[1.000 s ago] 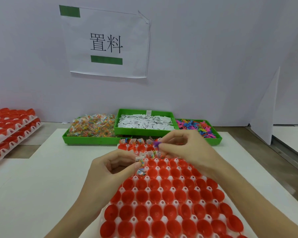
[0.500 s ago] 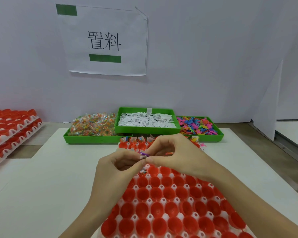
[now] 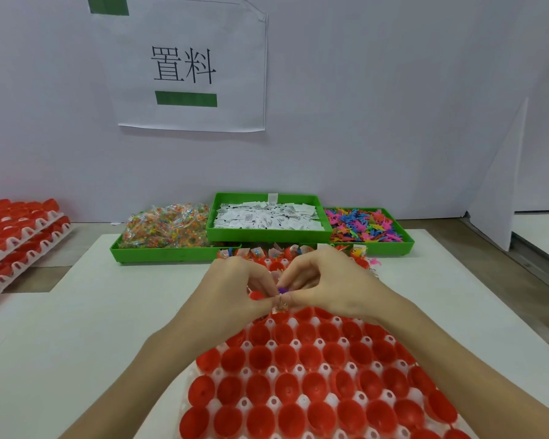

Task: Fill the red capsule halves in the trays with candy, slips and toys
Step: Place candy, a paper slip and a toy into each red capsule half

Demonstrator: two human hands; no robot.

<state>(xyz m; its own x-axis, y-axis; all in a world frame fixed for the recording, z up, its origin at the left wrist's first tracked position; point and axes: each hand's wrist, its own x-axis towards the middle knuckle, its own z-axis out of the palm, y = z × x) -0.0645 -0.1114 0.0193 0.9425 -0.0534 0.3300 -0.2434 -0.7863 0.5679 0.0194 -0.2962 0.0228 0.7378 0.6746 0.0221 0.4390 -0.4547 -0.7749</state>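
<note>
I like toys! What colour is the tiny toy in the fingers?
Purple toy, seen in the head view.

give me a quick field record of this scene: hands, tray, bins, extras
left hand: fingers curled, pinching small items together with the right hand
right hand: fingers curled, pinching a purple toy
tray: under both hands; near rows of red halves empty, far row holds fillings
candy bin: green, left, heaped with wrapped candy
slip bin: green, middle, white slips
toy bin: green, right, mixed colours
spare trays: stacked, far left
sign: paper on wall, green tape
</note>
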